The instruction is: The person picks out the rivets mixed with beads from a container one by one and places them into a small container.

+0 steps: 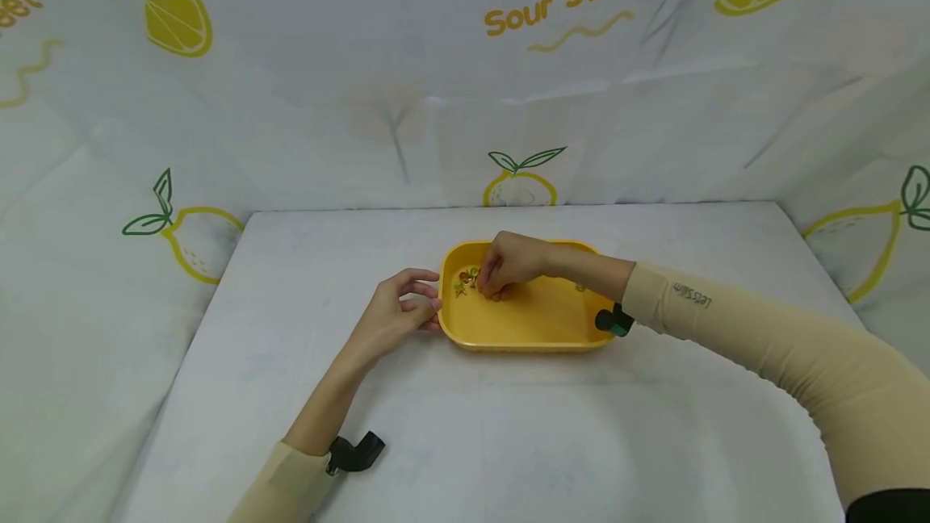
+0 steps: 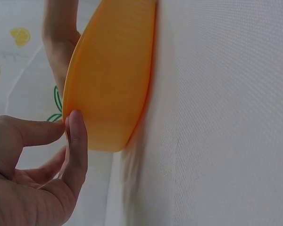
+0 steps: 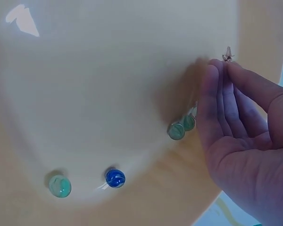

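A yellow tray with a raised rim lies on the white table. My left hand is at its left end, and in the left wrist view thumb and fingers pinch the rim. My right hand reaches down into the left part of the tray. Between its thumb and fingertips it pinches a small pointed metallic piece. Beside these fingers lies a cluster of small gold-coloured pieces, with a greenish marble among them. My right palm hides part of the tray floor.
Glass marbles lie along the tray's edge in the right wrist view: a blue marble, a pale green marble and a pair of green marbles. A lemon-printed cloth hangs behind the table. Each wrist carries a black camera mount.
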`<state>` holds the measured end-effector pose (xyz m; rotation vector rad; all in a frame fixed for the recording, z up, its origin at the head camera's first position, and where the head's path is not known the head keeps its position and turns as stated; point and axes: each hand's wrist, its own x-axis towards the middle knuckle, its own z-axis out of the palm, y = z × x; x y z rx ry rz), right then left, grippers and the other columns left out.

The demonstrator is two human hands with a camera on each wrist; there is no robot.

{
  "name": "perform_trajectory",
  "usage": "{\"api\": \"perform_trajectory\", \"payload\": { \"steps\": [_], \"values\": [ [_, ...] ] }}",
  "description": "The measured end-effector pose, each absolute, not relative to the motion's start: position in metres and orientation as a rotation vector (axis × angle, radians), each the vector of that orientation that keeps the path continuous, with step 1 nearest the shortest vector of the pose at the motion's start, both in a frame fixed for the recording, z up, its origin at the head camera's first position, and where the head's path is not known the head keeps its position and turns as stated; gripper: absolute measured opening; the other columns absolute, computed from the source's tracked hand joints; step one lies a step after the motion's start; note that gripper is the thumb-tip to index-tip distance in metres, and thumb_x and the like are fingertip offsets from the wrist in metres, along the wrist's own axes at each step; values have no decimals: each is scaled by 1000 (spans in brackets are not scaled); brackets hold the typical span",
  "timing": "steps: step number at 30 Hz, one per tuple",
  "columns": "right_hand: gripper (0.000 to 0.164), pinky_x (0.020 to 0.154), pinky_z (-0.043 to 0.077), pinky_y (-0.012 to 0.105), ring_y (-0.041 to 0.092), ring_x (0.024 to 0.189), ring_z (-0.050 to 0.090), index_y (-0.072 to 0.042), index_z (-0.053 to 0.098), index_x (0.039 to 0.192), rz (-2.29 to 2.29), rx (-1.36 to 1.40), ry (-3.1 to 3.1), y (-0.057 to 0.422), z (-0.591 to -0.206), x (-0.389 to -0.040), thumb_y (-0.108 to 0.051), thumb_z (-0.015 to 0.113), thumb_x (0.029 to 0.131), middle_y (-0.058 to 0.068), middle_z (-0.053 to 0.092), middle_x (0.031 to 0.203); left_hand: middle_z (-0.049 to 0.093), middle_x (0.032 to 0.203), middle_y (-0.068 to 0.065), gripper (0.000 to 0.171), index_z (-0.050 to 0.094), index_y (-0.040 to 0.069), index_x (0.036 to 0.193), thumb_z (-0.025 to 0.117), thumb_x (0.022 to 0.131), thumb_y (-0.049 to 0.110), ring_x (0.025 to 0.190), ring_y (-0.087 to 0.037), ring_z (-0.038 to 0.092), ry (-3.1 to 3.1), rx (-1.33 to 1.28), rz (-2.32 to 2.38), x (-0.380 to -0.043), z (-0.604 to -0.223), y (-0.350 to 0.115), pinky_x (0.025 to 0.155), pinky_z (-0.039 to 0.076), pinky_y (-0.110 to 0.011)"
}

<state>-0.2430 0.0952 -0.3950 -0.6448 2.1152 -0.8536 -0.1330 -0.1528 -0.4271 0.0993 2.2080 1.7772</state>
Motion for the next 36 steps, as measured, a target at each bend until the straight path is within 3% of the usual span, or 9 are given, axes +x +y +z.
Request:
{"api": "perform_trajectory", "payload": {
  "steps": [15,25,36],
  "values": [
    [21,91,70,38,18,95,82,6,79,118,-927,-567,2143,107,-378,-245,-5,75,100,21,82,115,66,124,-20,46,58,5,145,72,101,3,82,-19,79,2205,77,1778,-134,-428,-154,80,71,-38],
    [24,91,69,35,24,102,82,6,78,122,-987,-579,2126,119,-366,-243,-7,73,102,23,81,120,65,125,-21,46,56,6,145,70,102,2,81,-19,77,2199,71,1778,-133,-428,-154,80,71,-39],
    [26,100,67,47,31,108,81,4,77,123,-1024,-556,2155,139,-349,-232,-12,74,103,21,81,120,64,123,-20,45,56,5,145,69,103,1,81,-19,77,2173,74,1797,-133,-430,-152,82,71,-41]
  ]
}}
